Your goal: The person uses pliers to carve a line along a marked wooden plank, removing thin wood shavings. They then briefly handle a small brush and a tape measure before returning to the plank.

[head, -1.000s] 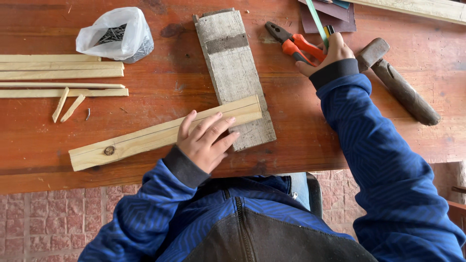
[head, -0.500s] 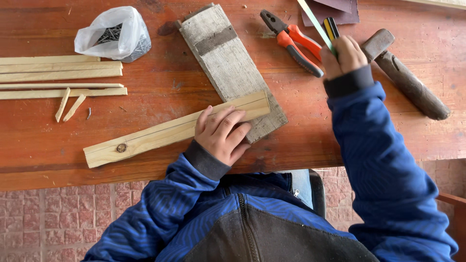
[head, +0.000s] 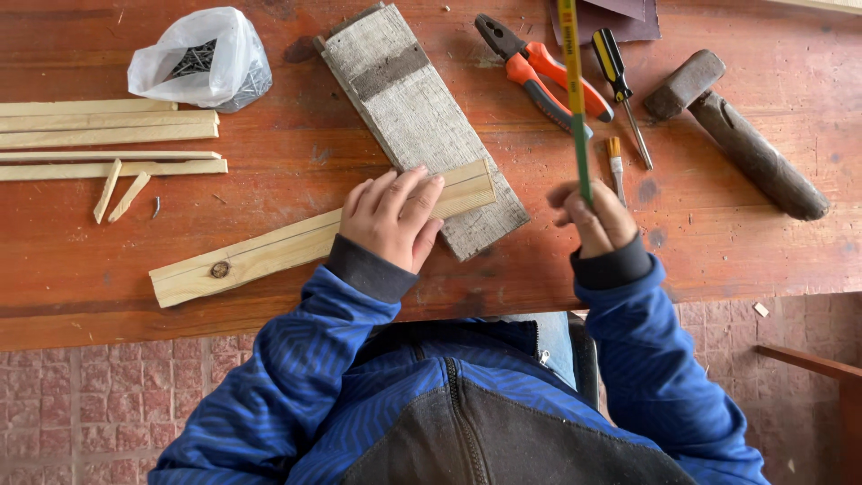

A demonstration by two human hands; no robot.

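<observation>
My left hand (head: 392,218) presses flat on a pale wooden strip (head: 260,255) with a knot near its left end. The strip lies slanted across the lower end of a weathered grey board (head: 415,115) on the reddish wooden table (head: 736,251). My right hand (head: 600,217) is closed around the lower end of a long thin green and yellow stick-like tool (head: 573,90), which points up toward the camera. It hovers right of the grey board, near the table's front edge.
Orange-handled pliers (head: 539,74), a screwdriver (head: 620,85), a small brush (head: 616,162) and a dark hammer (head: 736,135) lie at the right. A plastic bag of nails (head: 202,58) and several thin wood strips (head: 108,135) lie at the left. Brick floor shows below.
My right hand has drawn back from the tools at the far edge toward the front of the table, carrying the green and yellow tool. My left hand stays on the pale strip.
</observation>
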